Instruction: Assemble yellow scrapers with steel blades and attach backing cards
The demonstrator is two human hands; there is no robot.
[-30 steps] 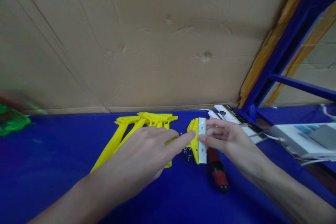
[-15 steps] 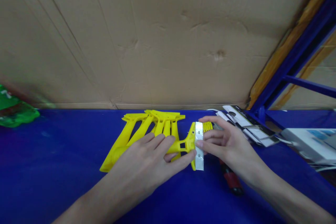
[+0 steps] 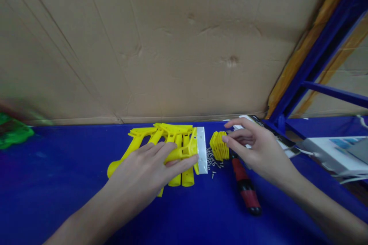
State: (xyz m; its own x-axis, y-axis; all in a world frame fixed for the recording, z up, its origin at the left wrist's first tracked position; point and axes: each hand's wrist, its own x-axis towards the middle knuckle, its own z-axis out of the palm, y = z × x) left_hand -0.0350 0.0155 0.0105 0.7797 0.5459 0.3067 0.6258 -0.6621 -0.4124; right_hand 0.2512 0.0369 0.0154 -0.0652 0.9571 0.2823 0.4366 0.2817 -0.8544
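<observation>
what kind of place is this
Probably a small assembly workbench or workshop. Yellow plastic parts lie on a blue worktable beside loose small screws and a red-and-black screwdriver, with a blue metal rack frame nearby.

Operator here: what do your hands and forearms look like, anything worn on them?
The left hand and right hand are both bare: no gloves, rings or wristband show. The left forearm and right forearm show no sleeve up to the picture's edge, and no cables or markings.
</observation>
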